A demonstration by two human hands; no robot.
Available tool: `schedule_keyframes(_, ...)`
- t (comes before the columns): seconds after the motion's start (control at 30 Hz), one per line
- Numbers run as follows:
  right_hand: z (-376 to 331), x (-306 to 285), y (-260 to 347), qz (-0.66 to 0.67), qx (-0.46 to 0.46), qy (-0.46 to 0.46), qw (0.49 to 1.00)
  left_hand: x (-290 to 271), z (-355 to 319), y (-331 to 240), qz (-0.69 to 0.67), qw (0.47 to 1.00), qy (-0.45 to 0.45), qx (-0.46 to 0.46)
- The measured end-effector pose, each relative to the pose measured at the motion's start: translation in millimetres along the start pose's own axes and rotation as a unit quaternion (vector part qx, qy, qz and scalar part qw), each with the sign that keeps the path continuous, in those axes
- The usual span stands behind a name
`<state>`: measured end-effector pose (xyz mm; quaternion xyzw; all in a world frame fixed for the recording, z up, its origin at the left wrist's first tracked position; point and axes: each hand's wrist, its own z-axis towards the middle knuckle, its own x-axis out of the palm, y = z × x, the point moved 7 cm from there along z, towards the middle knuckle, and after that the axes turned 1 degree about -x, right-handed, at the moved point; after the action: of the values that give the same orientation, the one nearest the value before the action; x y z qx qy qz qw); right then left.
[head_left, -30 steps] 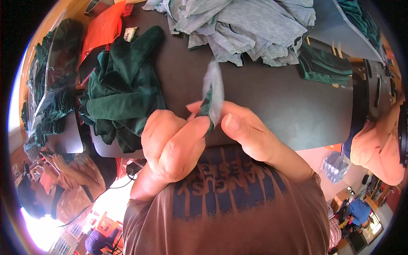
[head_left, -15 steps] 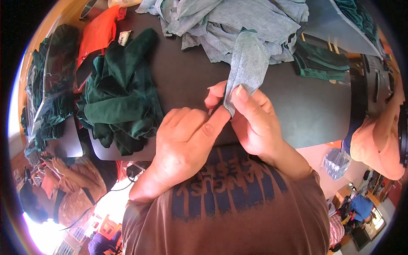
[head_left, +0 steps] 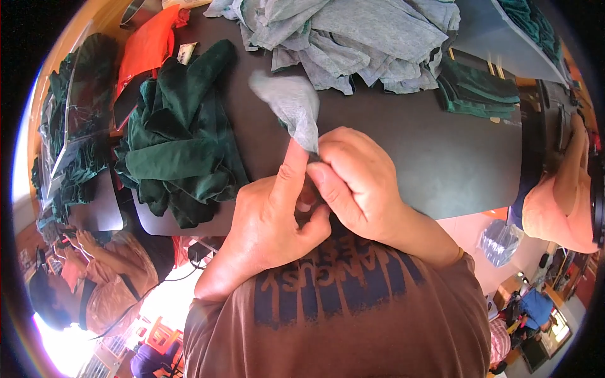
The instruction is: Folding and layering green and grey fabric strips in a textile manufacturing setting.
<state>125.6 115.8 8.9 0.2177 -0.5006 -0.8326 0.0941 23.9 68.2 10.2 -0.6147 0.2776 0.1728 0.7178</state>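
A narrow grey cloth piece [head_left: 291, 104] with a dark green edge stands up from my hands, its upper end blurred and leaning left. The index finger of my left hand [head_left: 261, 214] points up into or behind its lower end; I cannot tell which. The thumb and other fingers of that hand are curled below. My right hand [head_left: 362, 179] pinches the cloth's lower right edge between thumb and bent fingers. Beyond lies a heap of similar grey cloth pieces [head_left: 372, 38], some showing green edges. To the left is a rumpled pile of dark green velvet cloth [head_left: 173, 157].
A stack of folded green cloth pieces [head_left: 476, 91] lies at the right of the dark table [head_left: 441, 164]. An orange-red bag [head_left: 148, 44] is at the far left. Green cloth fills a clear-sided bin [head_left: 79, 120]. A person [head_left: 558, 201] stands at right, another [head_left: 107, 271] at left.
The cloth piece has swung left from upright, and my right hand has turned over to pinch its lower edge. My left index finger has risen to point up at the cloth.
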Motion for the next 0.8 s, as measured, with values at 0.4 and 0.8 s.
schedule_keyframes(0.4,-4,13,21,-0.227,-0.161,0.034,0.96,-8,12,8,-0.146,0.978,0.141,-0.043)
schedule_keyframes(0.8,-2,-1,17,0.041,-0.103,0.01,0.994,-15,30,-12,-0.287,0.955,0.045,0.066)
